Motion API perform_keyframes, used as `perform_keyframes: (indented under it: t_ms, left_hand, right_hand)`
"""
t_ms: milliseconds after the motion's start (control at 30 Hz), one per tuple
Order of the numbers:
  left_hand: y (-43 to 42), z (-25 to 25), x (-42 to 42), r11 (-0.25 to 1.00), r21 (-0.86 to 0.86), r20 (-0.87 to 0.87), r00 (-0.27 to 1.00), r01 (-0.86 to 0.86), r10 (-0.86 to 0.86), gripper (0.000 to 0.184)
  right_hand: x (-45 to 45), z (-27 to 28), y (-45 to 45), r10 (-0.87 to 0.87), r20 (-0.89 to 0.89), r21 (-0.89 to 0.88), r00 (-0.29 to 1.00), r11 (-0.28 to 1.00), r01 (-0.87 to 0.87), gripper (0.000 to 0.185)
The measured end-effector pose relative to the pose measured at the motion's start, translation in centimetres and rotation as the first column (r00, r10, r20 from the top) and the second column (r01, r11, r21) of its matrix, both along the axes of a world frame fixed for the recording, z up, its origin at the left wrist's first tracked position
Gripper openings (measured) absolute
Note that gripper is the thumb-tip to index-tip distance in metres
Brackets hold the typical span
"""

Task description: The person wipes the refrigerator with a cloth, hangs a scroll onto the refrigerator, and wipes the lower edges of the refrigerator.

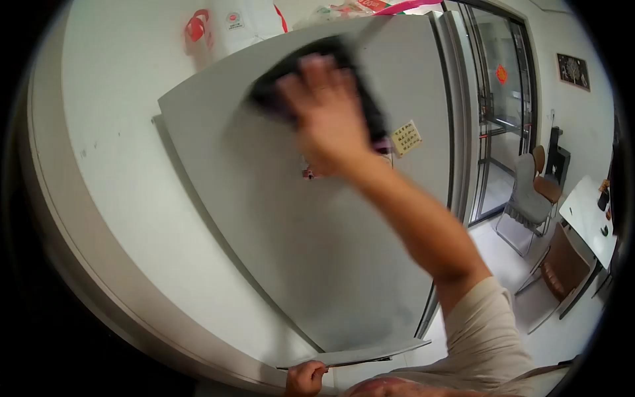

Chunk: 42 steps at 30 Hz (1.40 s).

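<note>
My right hand [324,109] lies with its fingers spread over a dark cloth [370,99], pressed flat on the large grey panel [291,231], which looks like the side of a fridge. Both hand and cloth are blurred by motion. Right of the cloth, a small yellow card with dark marks [406,138] is stuck to the panel, and a small sticker [309,173] shows just below my hand. Low in the view, my left hand [305,378] is closed beside the left part of a thin grey edge [370,355]; what it holds is hidden.
Plastic bags [357,9] and a white bag with red handles [241,23] rest above the panel. A white wall [112,152] runs along the left. To the right are a glass sliding door [499,99], a grey-covered chair [527,192], a brown chair [562,264] and a white table [589,221].
</note>
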<state>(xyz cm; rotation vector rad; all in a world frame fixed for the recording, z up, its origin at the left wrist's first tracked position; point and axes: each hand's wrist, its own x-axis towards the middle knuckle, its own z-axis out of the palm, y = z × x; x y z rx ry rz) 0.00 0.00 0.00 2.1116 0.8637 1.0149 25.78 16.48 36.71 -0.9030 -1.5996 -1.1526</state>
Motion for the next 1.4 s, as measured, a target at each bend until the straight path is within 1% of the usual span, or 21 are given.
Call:
perform_keyframes:
  t_ms: [100,167,233,300,367,433,500,600,633,700,767,800,833,900,967,1067,1133,1233,1300,1333,1400]
  left_hand:
    - [-0.9,1.0,-0.1,0.999,-0.006,-0.047,0.998,0.048,-0.048,0.012]
    - [-0.5,1.3,-0.1,0.997,0.017,-0.043,0.997,0.072,-0.071,0.012]
    - [-0.1,1.6,-0.4,0.995,0.03,-0.04,0.995,0.094,-0.093,0.011]
    - [0.1,1.5,-0.8,0.994,0.035,-0.031,0.994,0.105,-0.104,0.011]
    - [0.1,1.3,-1.6,0.993,0.036,-0.024,0.994,0.108,-0.108,0.01]
    - [-0.1,1.3,-2.6,0.993,0.052,-0.021,0.994,0.104,-0.103,0.01]
    - [-0.6,0.4,-3.5,0.997,0.062,-0.006,0.999,0.052,-0.052,0.007]
    - [-1.2,-2.8,-4.1,0.983,0.162,0.016,0.996,-0.085,0.084,0.008]
    - [-1.3,-3.3,-4.3,0.973,0.195,0.019,0.992,-0.127,0.126,0.009]
    - [-1.3,-1.7,-4.0,0.989,0.145,-0.013,0.999,-0.036,0.038,0.007]
    - [-0.9,-1.9,-3.6,0.993,0.11,-0.028,0.999,0.046,-0.043,0.007]
    - [0.0,-3.5,-3.1,0.992,0.103,-0.025,0.997,0.079,-0.076,0.009]
    - [-0.2,-1.7,-2.1,0.99,0.094,-0.022,0.994,0.109,-0.107,0.011]
    - [-1.3,-0.3,-1.6,0.979,0.132,-0.02,0.987,0.158,-0.156,0.013]
    - [-1.4,-2.6,-1.4,0.983,0.126,-0.027,0.991,0.135,-0.132,0.011]
    - [-2.6,0.4,-0.8,0.991,-0.111,-0.151,0.985,0.071,-0.087,0.011]
    - [-3.0,0.4,-0.7,0.992,-0.084,-0.064,0.993,0.095,-0.101,0.012]
    - [-3.4,-0.6,-0.9,0.994,-0.078,-0.014,0.996,0.082,-0.083,0.015]
    - [-4.0,-0.8,-1.2,0.994,-0.091,-0.02,0.998,0.061,-0.063,0.016]
    - [-4.5,-0.6,-1.0,0.998,-0.063,-0.066,0.998,0.001,-0.005,0.016]
    - [-5.1,0.9,0.1,0.989,-0.148,-0.023,1.0,-0.007,0.004,0.014]
  right_hand:
    - [-3.9,-2.5,1.5,0.086,0.14,-0.113,0.986,0.991,-0.07,0.05]
    - [-4.7,-1.8,3.0,0.085,0.243,-0.112,0.966,0.992,-0.059,0.05]
    - [-2.0,-0.3,1.0,0.091,0.233,-0.104,0.968,0.992,-0.068,0.051]
    - [1.6,1.0,-1.7,-0.096,0.134,-0.019,0.986,0.995,0.099,0.054]
    - [5.2,1.4,-3.4,-0.29,-0.126,0.052,0.949,0.953,0.298,0.053]
    - [8.9,1.2,-3.5,-0.33,-0.41,0.169,0.85,0.889,0.427,0.049]
    - [11.1,1.3,-3.5,-0.425,-0.491,0.162,0.76,0.813,0.559,0.041]
    - [8.3,2.6,-2.1,-0.413,-0.519,0.134,0.748,0.825,0.549,0.038]
    - [6.0,3.2,-1.3,-0.349,-0.45,0.187,0.822,0.863,0.47,0.035]
    - [0.4,3.1,0.2,-0.204,-0.221,0.181,0.954,0.952,0.246,0.033]
    - [-4.2,1.8,2.9,0.08,0.048,0.145,0.996,0.986,-0.086,0.048]
    - [-5.6,1.0,3.7,0.03,0.153,0.093,0.988,0.995,-0.045,0.049]
    - [-6.1,0.8,3.6,0.017,0.257,0.052,0.966,0.998,-0.031,0.049]
    - [-4.2,0.7,2.6,0.109,0.331,-0.054,0.937,0.994,-0.097,0.051]
    - [-1.0,1.0,-0.4,0.057,0.243,-0.088,0.968,0.995,-0.036,0.054]
    - [5.7,0.5,-3.2,-0.259,-0.035,0.016,0.965,0.965,0.26,0.07]
    - [10.1,0.2,-5.2,-0.33,-0.263,0.072,0.907,0.93,0.359,0.065]
    - [14.0,0.1,-5.9,-0.291,-0.341,0.167,0.894,0.917,0.362,0.037]
    - [14.6,0.5,-5.4,-0.312,-0.339,0.207,0.888,0.896,0.394,0.037]
    - [14.2,0.5,-5.3,-0.23,-0.332,0.241,0.915,0.917,0.318,0.027]
    - [13.3,0.6,-4.8,-0.136,-0.302,0.251,0.943,0.944,0.216,0.028]
